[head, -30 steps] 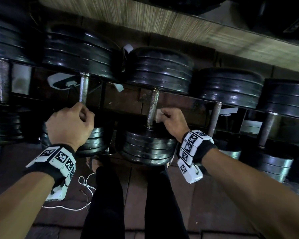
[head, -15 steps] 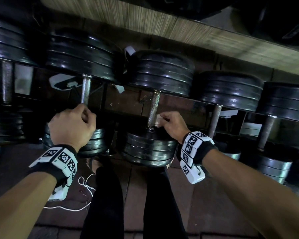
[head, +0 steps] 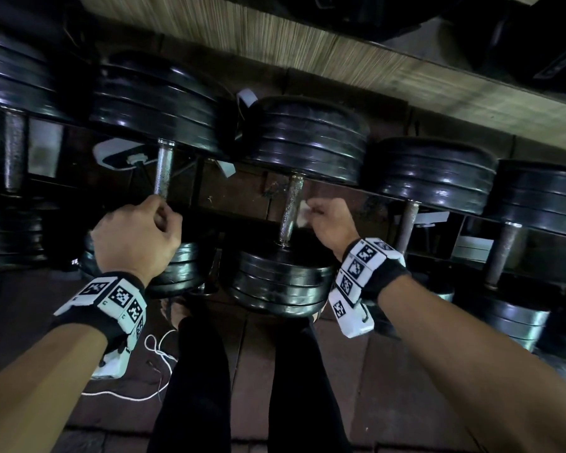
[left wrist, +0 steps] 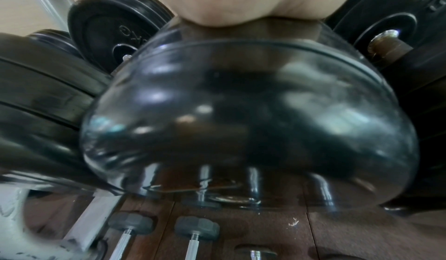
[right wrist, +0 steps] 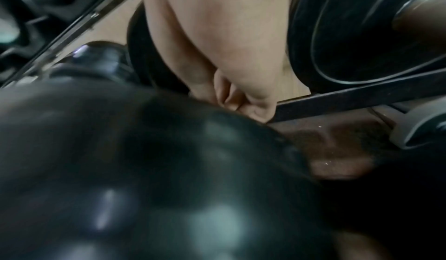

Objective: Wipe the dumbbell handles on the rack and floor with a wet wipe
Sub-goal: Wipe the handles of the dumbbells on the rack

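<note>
Right hand (head: 329, 223): fingers pinching a small white wet wipe (head: 303, 214), pressed against the right side of the middle dumbbell handle (head: 291, 209).
Left hand (head: 136, 237): clenched round the lower end of the neighbouring handle (head: 162, 171), to the left.
Dumbbells: a row of black plate dumbbells lying across the rack (head: 366, 196), handles pointing toward the person.
Floor (head: 252, 371): dark reddish boards, a white cord (head: 154, 351) trailing by the left wrist.
</note>
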